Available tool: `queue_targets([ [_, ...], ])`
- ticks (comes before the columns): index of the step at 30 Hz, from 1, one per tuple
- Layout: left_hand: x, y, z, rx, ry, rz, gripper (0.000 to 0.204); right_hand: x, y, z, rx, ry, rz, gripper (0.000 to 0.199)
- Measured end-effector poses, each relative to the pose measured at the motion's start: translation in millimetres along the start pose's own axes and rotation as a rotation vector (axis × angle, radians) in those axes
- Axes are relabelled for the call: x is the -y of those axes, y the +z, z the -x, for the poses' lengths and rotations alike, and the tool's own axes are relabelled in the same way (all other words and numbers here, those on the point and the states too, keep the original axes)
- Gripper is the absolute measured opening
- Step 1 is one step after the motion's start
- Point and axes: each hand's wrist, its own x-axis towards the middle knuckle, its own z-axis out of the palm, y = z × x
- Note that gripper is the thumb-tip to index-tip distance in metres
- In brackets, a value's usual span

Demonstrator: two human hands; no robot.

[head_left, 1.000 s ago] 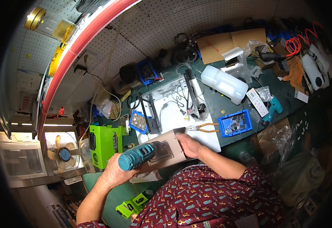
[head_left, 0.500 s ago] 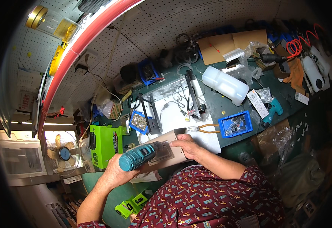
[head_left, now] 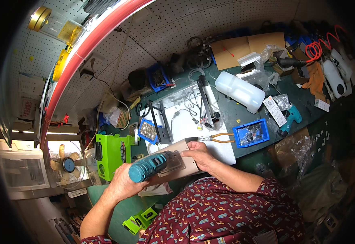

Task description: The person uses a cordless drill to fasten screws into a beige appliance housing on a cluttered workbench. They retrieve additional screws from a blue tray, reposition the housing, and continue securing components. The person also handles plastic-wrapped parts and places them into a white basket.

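Observation:
My left hand point(head_left: 126, 182) is wrapped round a teal cordless drill point(head_left: 147, 167). The drill's front end meets a clear plate point(head_left: 176, 163) on a beige metal housing point(head_left: 185, 171). Gripping the housing's right end is my right hand point(head_left: 200, 155), thumb on top and fingers behind, partly hidden. The housing is held tilted in front of my body. Just beyond it, pliers with orange-brown handles point(head_left: 220, 137) lie beside a blue bin of small parts point(head_left: 251, 133).
A white sheet point(head_left: 181, 126) bears a black frame point(head_left: 161, 122) and cables. A white plastic tank point(head_left: 240, 91) stands behind. Green tool cases point(head_left: 111, 156) sit at left. Another teal drill point(head_left: 292, 119) lies right. A fan point(head_left: 68, 164) stands far left.
Almost nothing differs. The drill and my left hand have shifted very slightly, while my right hand keeps its grip on the housing.

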Motion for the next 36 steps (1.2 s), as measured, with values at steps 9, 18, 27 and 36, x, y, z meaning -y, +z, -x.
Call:
queue_targets([
  [9, 0, -1, 1, -0.001, 0.056, -0.071, 0.018, 2, 6, 1, -0.002, -0.040, 0.053, 0.019],
  [18, -5, -3, -2, 0.020, 0.042, -0.088, 0.020, -2, 4, -2, -0.029, -0.057, 0.083, 0.017],
  [27, 5, 2, -1, 0.019, 0.031, -0.067, 0.023, 0, 4, -2, 0.008, -0.030, 0.103, 0.020],
  [36, -40, -7, -5, -0.021, 0.142, 0.315, 0.042, 0, 3, -5, 0.012, -0.005, 0.088, 0.023],
])
